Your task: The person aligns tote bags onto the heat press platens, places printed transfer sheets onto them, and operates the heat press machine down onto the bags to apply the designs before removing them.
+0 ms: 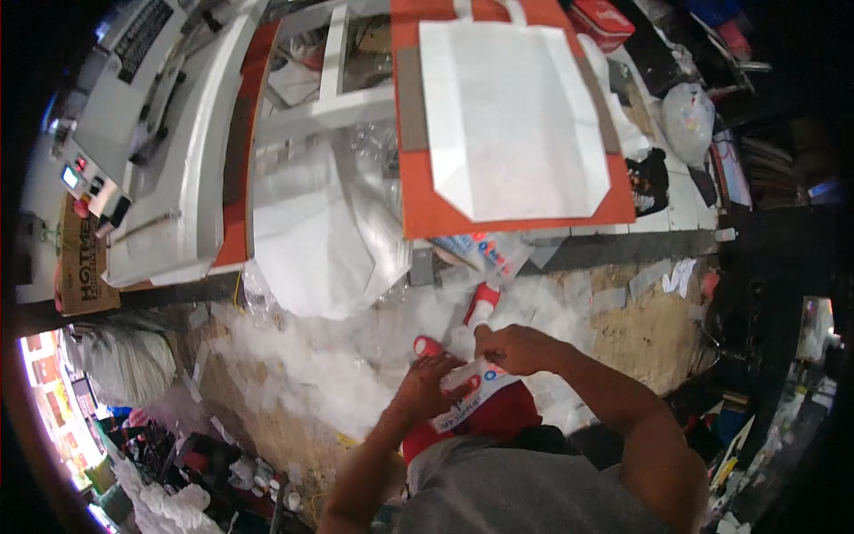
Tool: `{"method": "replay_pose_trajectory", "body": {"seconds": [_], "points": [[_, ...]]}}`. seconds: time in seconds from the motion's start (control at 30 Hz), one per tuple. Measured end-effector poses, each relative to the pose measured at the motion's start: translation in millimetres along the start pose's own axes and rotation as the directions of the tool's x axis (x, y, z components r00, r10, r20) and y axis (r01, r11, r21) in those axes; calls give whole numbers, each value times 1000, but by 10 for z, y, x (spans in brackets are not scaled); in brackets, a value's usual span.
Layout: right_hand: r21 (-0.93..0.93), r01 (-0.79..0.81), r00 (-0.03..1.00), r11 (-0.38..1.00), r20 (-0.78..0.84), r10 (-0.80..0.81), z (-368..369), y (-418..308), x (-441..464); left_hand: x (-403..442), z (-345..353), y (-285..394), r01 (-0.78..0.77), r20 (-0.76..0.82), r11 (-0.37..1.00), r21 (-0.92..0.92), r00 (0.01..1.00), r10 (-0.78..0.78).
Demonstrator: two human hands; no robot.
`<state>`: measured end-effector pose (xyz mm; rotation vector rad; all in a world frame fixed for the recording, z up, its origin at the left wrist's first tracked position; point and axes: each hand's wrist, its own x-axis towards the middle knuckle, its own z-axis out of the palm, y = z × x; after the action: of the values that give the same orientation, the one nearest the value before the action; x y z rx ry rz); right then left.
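Observation:
In front of my lap I hold a white plastic piece with red and blue print point(487, 381), its exact kind unclear. My left hand point(431, 388) lies over its left side, fingers bent onto it. My right hand point(518, 349) is closed at its upper right edge, thumb and fingers pinched together. Beyond my hands, a white tote bag point(516, 116) lies flat on an orange board point(416, 191) with its handles pointing away. More printed plastic point(489, 254) hangs from under the board's near edge.
A white machine with a small control panel point(76, 178) stands at the left, above a HOTMELT carton point(89, 267). White material point(307, 236) drapes over the table front. Stacked white bags point(129, 365) sit lower left. White scraps cover the floor point(294, 356) around my feet.

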<state>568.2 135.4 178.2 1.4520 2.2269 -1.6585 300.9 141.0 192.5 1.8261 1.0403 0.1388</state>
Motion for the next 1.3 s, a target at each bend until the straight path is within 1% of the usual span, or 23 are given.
{"method": "replay_pose_trajectory", "body": {"seconds": [0.03,0.07,0.13,0.2,0.27,0.33,0.37,0.4,0.47,0.53,0.6,0.63,0.67,0.73,0.9,0.97,1.0,1.07,1.1,1.17,1.2,1.27,1.3], "points": [[80,-89,993,993,-64,95,-378,-164,-147,102,-64,-28,90,170,989,-117,983,-70],[170,-170,974,971,-120,191,-713,-268,-269,233,22,-225,160,142,967,-197,981,-134],[269,-106,916,957,-347,199,-1254,-213,-463,554,-353,-45,136,60,945,-298,990,-124],[157,65,798,985,-601,43,-1753,-90,-566,992,-608,106,72,-102,860,-504,984,-142],[140,151,686,979,-728,-2,-2252,-87,-613,1500,-969,572,-153,-344,832,-534,938,-48],[339,75,566,938,-789,240,-2764,-193,-654,1995,-1355,1035,-141,-502,909,-392,861,-83],[307,185,424,934,-882,206,-2884,120,-556,2255,-1487,1133,-181,-538,885,-429,838,-89],[293,196,425,936,-885,189,-3001,238,-536,2504,-1606,1203,-224,-575,858,-461,813,-96],[256,210,166,943,-960,224,-3215,375,-506,2938,-1804,1322,-205,-616,892,-402,782,-97],[275,181,162,944,-955,247,-3251,459,-462,3276,-1916,1320,-179,-652,922,-344,752,-97],[89,86,177,992,-981,72,-3196,673,-306,3541,-1979,1248,21,-644,978,-209,749,-154],[-42,31,208,999,-977,-47,-3190,710,-241,3605,-1991,1217,45,-666,988,-150,734,-134],[-45,38,207,998,-977,-52,-3170,749,-191,3660,-1998,1180,45,-671,988,-145,730,-132],[-217,-35,226,975,-953,-204,-3133,684,-101,3711,-2011,1175,90,-671,989,-116,727,-145],[-182,-38,237,983,-957,-168,-3188,579,-61,3698,-2009,1169,76,-653,988,-137,742,-148],[-265,-133,345,955,-916,-206,-3198,606,-36,3700,-2012,1171,94,-668,995,-45,738,-100],[-267,-134,343,954,-916,-209,-3190,633,-24,3676,-2013,1222,91,-669,995,-44,737,-97],[-311,-219,421,925,-885,-198,-3136,693,-3,3555,-1982,1343,30,-700,979,-204,694,-167],[-314,-218,418,924,-886,-202,-3134,707,6,3496,-1930,1309,27,-703,979,-201,692,-164],[-288,-194,401,938,-896,-192,-3105,709,20,3306,-1778,1173,22,-735,951,309,640,224],[-287,-191,398,939,-897,-193,-3100,697,20,3219,-1713,1184,24,-735,949,313,640,226],[-286,-200,404,937,-896,-187,-3096,675,10,3089,-1575,1263,-20,-659,873,488,647,383],[-288,-196,403,937,-895,-191,-3088,679,18,3070,-1526,1229,27,-655,867,498,667,356]]}}
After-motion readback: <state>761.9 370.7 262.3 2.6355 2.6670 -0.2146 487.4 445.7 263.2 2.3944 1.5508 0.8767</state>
